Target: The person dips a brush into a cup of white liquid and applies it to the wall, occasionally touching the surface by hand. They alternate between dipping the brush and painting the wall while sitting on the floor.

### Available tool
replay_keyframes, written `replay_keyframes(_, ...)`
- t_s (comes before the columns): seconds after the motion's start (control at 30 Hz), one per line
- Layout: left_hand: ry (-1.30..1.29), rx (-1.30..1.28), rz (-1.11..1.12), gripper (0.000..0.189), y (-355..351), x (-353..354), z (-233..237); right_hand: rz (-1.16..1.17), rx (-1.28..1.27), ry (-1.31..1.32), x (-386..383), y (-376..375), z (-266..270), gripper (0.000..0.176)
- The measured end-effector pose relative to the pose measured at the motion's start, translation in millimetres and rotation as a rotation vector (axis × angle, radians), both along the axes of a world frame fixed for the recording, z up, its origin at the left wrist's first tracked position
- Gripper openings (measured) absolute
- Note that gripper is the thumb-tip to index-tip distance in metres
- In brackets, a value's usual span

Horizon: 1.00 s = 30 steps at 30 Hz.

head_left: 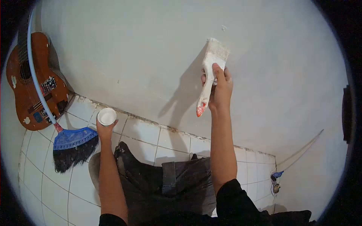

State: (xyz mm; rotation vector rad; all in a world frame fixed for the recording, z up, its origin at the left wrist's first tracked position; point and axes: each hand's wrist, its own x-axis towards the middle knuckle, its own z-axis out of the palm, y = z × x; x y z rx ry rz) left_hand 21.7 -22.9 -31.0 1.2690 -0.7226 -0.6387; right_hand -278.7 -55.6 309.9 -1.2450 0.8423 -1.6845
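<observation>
My right hand (221,83) is closed around a wide paintbrush (215,56), thumb lying along its white-coated ferrule. The brush points up, bristles close to the pale wall (151,49), and its handle ends in a red tip below my palm. Lower on the left, my left hand (105,130) grips a small white cup (107,116) from beneath. White material shows inside the cup's round mouth. A small white spot (224,28) marks the wall above the brush.
An orange-brown guitar (37,83) with stickers leans in the left corner. In front of it stands a blue broom (75,139) with black bristles, near my left hand. White tiles (52,192) cover the floor. Small blue-and-brown items (276,179) lie by the right wall.
</observation>
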Motion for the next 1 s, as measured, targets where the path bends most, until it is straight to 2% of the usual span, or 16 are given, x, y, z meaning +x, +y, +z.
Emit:
replay_keyframes(0.1, 0.024, 0.053, -0.009, 0.080, 6.1, -4.4, 14.0, 0.026, 0.009, -0.020, -1.1, 3.5, -20.9, 0.035)
replay_keyframes(0.33, 0.002, -0.015, -0.016, 0.080, -0.9, 3.0, -6.4, 0.002, 0.109, -0.096, -2.1, 12.9, -70.0, 0.030)
replay_keyframes(0.4, -0.122, 0.043, 0.032, 0.081, -1.9, 4.5, -6.2, -0.007, 0.168, -0.048, -3.6, 18.3, -83.7, 0.030)
replay_keyframes(0.5, -0.038, 0.081, 0.016, 0.081, 6.3, -2.4, 12.3, -0.019, 0.197, -0.045, -9.8, 21.5, -106.8, 0.028)
replay_keyframes(0.67, -0.025, 0.081, 0.027, 0.080, 3.0, -2.5, 3.8, 0.007, 0.255, -0.053, -10.6, 36.9, -121.4, 0.026)
replay_keyframes(0.77, -0.015, 0.052, 0.015, 0.081, 4.6, -1.9, 11.1, -0.010, 0.216, -0.032, -11.0, 44.8, -104.6, 0.030)
replay_keyframes(0.9, 0.057, 0.064, 0.004, 0.082, 1.7, -3.7, 4.6, -0.066, 0.084, 0.003, -12.7, 48.3, -45.0, 0.036)
replay_keyframes(1.0, -0.029, 0.037, 0.008, 0.083, 2.9, -2.9, 7.5, -0.057, -0.026, 0.038, -13.5, 39.0, -2.1, 0.039)
